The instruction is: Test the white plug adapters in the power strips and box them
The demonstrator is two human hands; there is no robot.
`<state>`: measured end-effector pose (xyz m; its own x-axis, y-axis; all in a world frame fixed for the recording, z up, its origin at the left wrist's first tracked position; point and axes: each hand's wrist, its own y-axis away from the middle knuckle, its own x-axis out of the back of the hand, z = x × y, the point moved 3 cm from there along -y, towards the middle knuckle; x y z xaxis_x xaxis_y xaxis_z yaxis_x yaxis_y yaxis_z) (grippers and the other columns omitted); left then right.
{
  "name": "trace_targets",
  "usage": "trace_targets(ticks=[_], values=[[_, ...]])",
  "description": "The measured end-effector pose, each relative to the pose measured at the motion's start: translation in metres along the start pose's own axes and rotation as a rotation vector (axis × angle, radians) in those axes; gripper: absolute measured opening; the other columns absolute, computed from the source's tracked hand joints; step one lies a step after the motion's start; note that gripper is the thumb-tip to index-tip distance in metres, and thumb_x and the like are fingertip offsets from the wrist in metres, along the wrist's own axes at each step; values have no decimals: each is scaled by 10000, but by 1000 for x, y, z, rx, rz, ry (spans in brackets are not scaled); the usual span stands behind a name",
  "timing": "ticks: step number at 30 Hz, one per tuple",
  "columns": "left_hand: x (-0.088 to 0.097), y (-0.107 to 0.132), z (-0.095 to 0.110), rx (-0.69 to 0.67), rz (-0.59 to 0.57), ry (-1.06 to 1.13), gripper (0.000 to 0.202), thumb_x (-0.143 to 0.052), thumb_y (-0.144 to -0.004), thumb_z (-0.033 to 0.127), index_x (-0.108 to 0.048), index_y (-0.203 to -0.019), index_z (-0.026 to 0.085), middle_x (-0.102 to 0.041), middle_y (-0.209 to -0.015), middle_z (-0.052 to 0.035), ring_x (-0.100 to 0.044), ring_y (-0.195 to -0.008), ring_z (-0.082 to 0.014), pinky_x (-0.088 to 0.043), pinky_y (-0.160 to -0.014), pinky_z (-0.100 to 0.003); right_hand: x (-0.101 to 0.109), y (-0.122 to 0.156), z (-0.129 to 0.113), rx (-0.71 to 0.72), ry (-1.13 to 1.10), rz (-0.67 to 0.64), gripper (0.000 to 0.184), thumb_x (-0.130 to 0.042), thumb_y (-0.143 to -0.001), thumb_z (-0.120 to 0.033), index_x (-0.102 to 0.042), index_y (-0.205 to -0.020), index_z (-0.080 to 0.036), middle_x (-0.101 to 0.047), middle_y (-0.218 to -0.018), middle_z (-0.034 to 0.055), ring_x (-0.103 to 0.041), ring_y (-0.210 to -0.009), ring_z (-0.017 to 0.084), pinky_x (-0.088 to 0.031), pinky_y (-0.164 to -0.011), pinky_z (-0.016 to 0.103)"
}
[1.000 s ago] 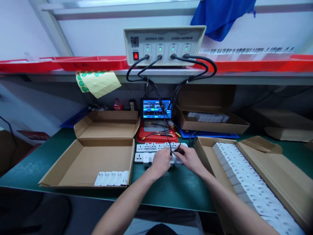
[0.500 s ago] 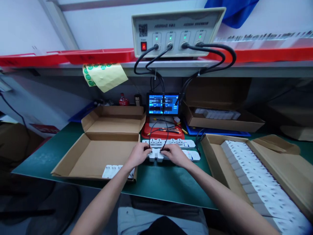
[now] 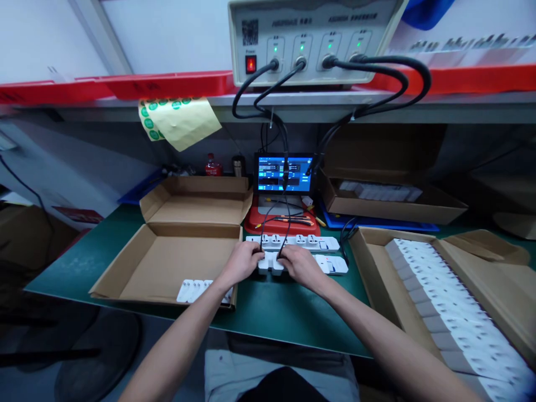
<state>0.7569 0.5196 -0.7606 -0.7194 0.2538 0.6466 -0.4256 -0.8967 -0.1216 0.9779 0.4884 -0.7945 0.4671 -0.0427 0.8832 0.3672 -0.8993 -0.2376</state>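
Two white power strips lie side by side on the green mat, the far strip [image 3: 312, 242] and the near strip [image 3: 333, 264]. My left hand [image 3: 242, 261] is closed over the left end of the near strip. My right hand [image 3: 298, 264] is closed over small white plug adapters [image 3: 268, 263] seated in that strip. What lies under each palm is hidden. Thin black leads [image 3: 283, 223] drop from the tester to the adapters between my hands.
A beige tester [image 3: 314, 33] sits on the shelf, with a small screen [image 3: 285, 174] below. An open carton [image 3: 167, 257] with a few white parts stands left. Another carton [image 3: 444, 301] full of white parts stands right. A further carton [image 3: 389, 198] lies behind.
My hands shifted left along the near strip, from its right half to its left end. The head camera tilted down and moved closer.
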Motion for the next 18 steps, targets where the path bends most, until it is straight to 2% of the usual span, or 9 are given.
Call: trace_targets(ticks=[4, 7, 9, 12, 15, 17, 18], values=[[0, 1, 7, -14, -11, -64, 237, -655, -994, 174, -749, -778, 202, -754, -742, -30, -660, -737, -206, -440, -757, -320, -5, -1, 0, 2, 12, -2, 99, -703, -1033, -228, -733, -941, -211, -777, -1009, 85, -702, -943, 243, -543, -866, 352], [-1, 2, 11, -16, -36, -168, 230, -661, -1007, 152, -731, -794, 201, -765, -794, -39, -668, -757, -207, -439, -763, -321, -1, -2, -3, -8, 41, -25, 128, -687, -1058, -243, -748, -951, -206, -783, -1007, 89, -713, -946, 243, -536, -852, 344], [-4, 5, 13, -34, -49, -258, 228, -660, -1018, 138, -712, -806, 201, -769, -840, -54, -685, -808, -219, -442, -777, -324, 9, 0, -3, -22, 80, -51, 145, -676, -1081, -281, -773, -1003, -206, -794, -1039, 99, -725, -975, 254, -537, -862, 347], [-8, 9, 13, -78, -39, -340, 234, -646, -1030, 113, -677, -816, 204, -765, -889, -74, -705, -898, -243, -454, -809, -332, 33, 12, 4, -40, 176, -88, 202, -692, -1091, -368, -805, -1180, -227, -804, -1185, 126, -737, -1080, 291, -555, -926, 378], [-11, 11, 12, -95, -14, -328, 249, -640, -1037, 106, -647, -810, 209, -756, -890, -67, -705, -900, -238, -462, -805, -329, 50, 32, 14, -25, 338, -181, 396, -809, -998, -344, -781, -1391, -296, -750, -1423, 157, -715, -1232, 366, -572, -1006, 450], [-10, 12, 10, -108, -5, -308, 246, -641, -1039, 111, -644, -814, 211, -758, -896, -57, -707, -885, -227, -473, -801, -324, 51, 43, 20, -19, 431, -263, 580, -844, -927, -241, -743, -1485, -361, -697, -1531, 155, -695, -1294, 397, -581, -1014, 470], [-10, 12, 10, -118, 0, -302, 235, -643, -1038, 114, -650, -825, 211, -761, -906, -54, -711, -881, -223, -484, -805, -323, 49, 48, 22, -24, 455, -297, 605, -816, -923, -188, -741, -1492, -378, -694, -1533, 149, -697, -1295, 390, -587, -998, 455]])
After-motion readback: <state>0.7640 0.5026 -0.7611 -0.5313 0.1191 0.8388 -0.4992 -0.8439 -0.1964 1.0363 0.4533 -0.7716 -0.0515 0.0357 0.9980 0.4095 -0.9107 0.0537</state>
